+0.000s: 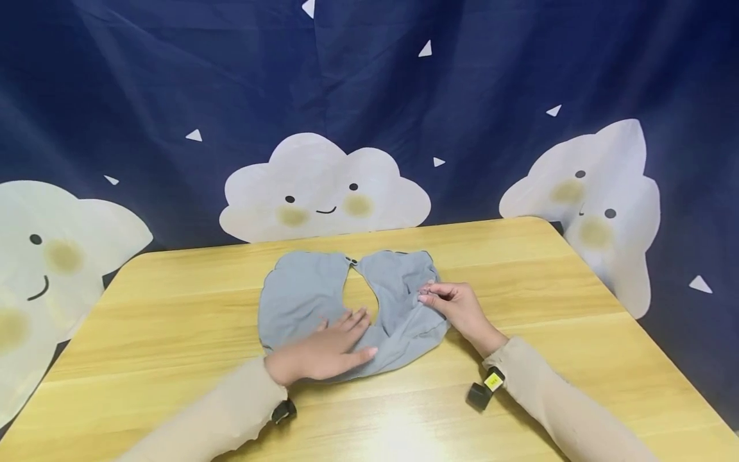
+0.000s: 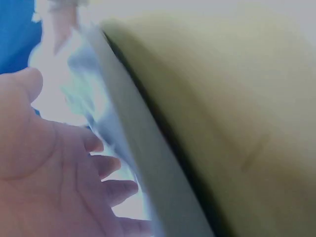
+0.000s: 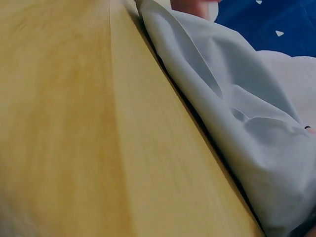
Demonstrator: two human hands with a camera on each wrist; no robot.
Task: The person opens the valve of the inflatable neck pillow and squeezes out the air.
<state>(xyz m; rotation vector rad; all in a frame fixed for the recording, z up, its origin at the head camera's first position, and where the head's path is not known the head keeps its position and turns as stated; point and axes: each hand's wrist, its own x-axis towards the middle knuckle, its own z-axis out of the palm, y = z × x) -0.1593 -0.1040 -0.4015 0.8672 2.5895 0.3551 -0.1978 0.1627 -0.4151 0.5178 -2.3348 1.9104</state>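
A grey-blue cloth bib (image 1: 300, 289), wide and rounded, lies on the wooden table with an oval neck opening at its middle. Two dark snaps (image 1: 351, 261) meet at the top of that opening. My left hand (image 1: 326, 350) rests flat on the bib's lower part, fingers straight and spread toward the opening. In the left wrist view its palm (image 2: 44, 163) faces the camera. On the right side, my right hand (image 1: 458, 308) pinches the bib's cloth between thumb and fingertips, where folds gather. The right wrist view shows the bib's creased near edge (image 3: 207, 108) lifted in soft folds.
The wooden table (image 1: 173, 314) has rounded far corners. Behind it hangs a dark blue curtain (image 1: 369, 77) printed with white clouds and triangles. A black wrist device (image 1: 485, 388) sits at my right cuff, and another (image 1: 283, 411) at my left cuff.
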